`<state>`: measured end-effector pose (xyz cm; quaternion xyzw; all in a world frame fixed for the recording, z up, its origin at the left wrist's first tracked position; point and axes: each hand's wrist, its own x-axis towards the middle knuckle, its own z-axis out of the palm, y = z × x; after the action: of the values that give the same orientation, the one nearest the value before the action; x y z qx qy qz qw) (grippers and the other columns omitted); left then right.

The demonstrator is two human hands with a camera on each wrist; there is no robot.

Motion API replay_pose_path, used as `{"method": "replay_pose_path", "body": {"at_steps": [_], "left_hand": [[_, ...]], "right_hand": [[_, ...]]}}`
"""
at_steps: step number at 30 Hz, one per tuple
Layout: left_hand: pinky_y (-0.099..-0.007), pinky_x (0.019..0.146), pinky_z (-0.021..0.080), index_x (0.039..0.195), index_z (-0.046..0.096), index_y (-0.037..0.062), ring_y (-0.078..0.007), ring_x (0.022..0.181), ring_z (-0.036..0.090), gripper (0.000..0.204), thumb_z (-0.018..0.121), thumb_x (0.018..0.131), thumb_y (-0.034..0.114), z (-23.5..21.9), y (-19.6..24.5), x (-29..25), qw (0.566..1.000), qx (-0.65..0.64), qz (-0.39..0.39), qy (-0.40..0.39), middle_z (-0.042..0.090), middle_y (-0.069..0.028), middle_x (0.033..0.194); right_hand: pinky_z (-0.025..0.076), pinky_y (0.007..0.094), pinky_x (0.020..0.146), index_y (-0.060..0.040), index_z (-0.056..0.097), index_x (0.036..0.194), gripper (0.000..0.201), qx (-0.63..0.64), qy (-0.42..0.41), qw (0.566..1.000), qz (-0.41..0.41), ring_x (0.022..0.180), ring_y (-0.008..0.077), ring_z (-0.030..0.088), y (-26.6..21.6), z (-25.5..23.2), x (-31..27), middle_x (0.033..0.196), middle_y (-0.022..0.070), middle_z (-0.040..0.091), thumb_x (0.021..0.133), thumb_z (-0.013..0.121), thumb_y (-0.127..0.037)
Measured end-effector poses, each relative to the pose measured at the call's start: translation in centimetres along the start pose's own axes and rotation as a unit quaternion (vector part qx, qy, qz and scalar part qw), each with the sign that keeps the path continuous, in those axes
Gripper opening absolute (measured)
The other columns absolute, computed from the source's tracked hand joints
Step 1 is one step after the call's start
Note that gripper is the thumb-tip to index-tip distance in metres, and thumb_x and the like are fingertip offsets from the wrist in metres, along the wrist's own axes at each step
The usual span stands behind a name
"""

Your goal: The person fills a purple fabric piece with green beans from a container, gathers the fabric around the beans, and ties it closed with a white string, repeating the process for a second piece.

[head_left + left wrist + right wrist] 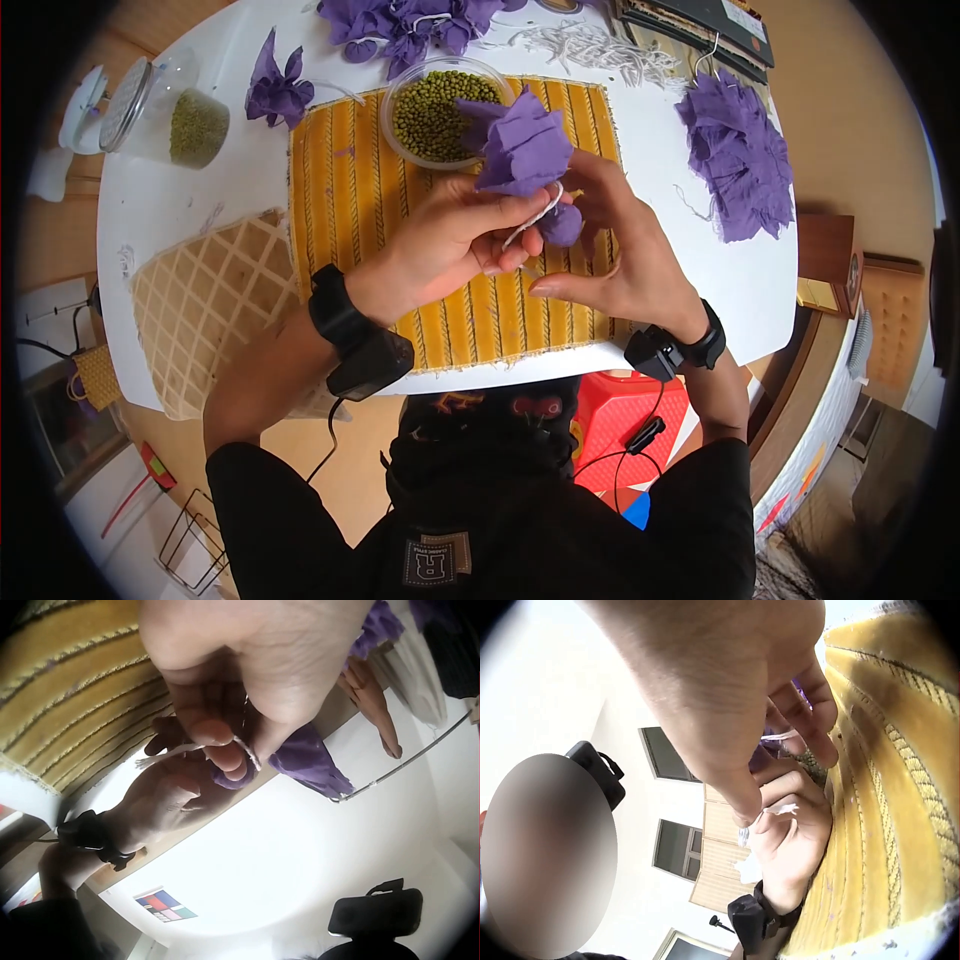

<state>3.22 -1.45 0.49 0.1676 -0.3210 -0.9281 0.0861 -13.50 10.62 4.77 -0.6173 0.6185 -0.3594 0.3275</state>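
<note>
a ruffled purple bundle [525, 148], white string [533, 216] at its neck, is above yellow fabric [462, 335].

Head view: purple cloth pile [410, 25] at 12 o'clock runs off top edge, label [745, 20] on blk. folder [690, 28] at 1 o'clock is too sm. to read, & held cloth pc. [525, 150] hides pt. of bean bowl [388, 130]. L wrist view cuts L hand [251, 664] off at 12 o'clock; R wrist view has person's head [551, 855] blurred out at 8 o'clock.

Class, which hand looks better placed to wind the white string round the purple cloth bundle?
Probably the right hand: it is beside the purple cloth bundle, thumb spread from its fingers. The left hand is busy pinching the bundle, with the white string at its fingertips.
</note>
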Motion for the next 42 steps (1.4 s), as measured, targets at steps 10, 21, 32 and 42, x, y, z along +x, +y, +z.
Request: {"method": "replay_pose_path", "body": {"at_steps": [10, 21, 32, 42], "left_hand": [[-0.0216, 0.054, 0.039, 0.113, 0.065, 0.0040, -0.0070, 0.065, 0.056, 0.028, 0.065, 0.093, 0.023, -0.7, -0.2, 0.1, 0.999, -0.028, 0.004, -0.040, 0.065, -0.0034, 0.082], [-0.0218, 0.054, 0.037, 0.117, 0.060, 0.0000, -0.0083, 0.061, 0.050, 0.033, 0.054, 0.099, 0.027, 0.0, 0.1, -0.1, 1.000, -0.009, 0.000, 0.022, 0.057, -0.0017, 0.076], [-0.0221, 0.056, 0.039, 0.114, 0.062, 0.0014, -0.0080, 0.064, 0.051, 0.028, 0.058, 0.097, 0.023, -0.4, 0.1, 0.0, 0.999, -0.028, 0.022, -0.031, 0.060, -0.0018, 0.082], [-0.0330, 0.092, 0.042, 0.110, 0.059, 0.0035, -0.0192, 0.108, 0.054, 0.018, 0.050, 0.100, 0.016, -1.0, -1.0, 0.6, 0.993, 0.000, 0.090, -0.071, 0.058, -0.0064, 0.105]], "right_hand": [[0.049, 0.0412, 0.064, 0.0003, 0.055, 0.113, 0.028, -0.058, 0.011, 0.996, -0.062, 0.073, 0.0398, 0.062, 0.7, 0.6, 0.2, 0.085, 0.0189, 0.064, 0.088, 0.064, -0.008], [0.047, 0.0421, 0.064, 0.0010, 0.059, 0.101, 0.019, -0.020, -0.069, 0.997, -0.023, 0.072, 0.0395, 0.059, 0.3, -0.3, 0.4, 0.079, 0.0177, 0.061, 0.092, 0.060, -0.016], [0.048, 0.0445, 0.069, -0.0009, 0.064, 0.101, 0.020, -0.068, -0.089, 0.991, -0.069, 0.079, 0.0403, 0.060, 1.8, 0.3, 0.3, 0.086, 0.0209, 0.064, 0.094, 0.057, -0.018], [0.038, 0.0271, 0.055, -0.0019, 0.052, 0.079, 0.033, 0.077, -0.076, 0.994, 0.029, 0.058, 0.0097, 0.043, 2.1, -2.2, 0.5, 0.063, 0.0017, 0.046, 0.103, 0.045, -0.024]]}}
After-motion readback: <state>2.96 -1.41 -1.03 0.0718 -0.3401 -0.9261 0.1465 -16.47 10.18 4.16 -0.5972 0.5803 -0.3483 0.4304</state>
